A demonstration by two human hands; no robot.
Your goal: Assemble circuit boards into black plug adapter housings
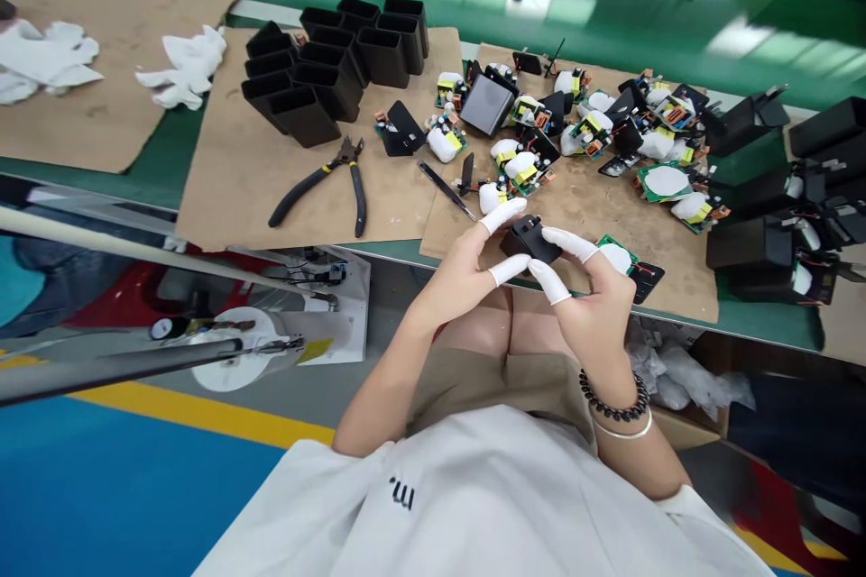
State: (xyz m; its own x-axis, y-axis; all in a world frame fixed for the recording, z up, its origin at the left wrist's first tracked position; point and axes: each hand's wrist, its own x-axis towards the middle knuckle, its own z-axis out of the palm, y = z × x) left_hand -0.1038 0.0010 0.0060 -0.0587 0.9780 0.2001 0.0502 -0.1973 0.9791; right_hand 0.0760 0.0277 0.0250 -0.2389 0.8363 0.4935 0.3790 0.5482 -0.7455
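Both my hands hold one small black plastic part (529, 239) just in front of the table's near edge. My left hand (474, 266) pinches it from the left with thumb and forefinger in white finger cots. My right hand (592, 288), with a bead bracelet on the wrist, grips it from the right, also in finger cots. Under the right hand lies a green circuit board with a white round piece (617, 256) and a black cover (646, 278).
Black pliers (331, 185) and tweezers (443, 189) lie on cardboard (236, 171). Several black housings (331, 72) stand at the back. A heap of circuit boards with white parts (582, 131) lies right, more black housings (785, 198) far right. White gloves (182, 68) rest at the left.
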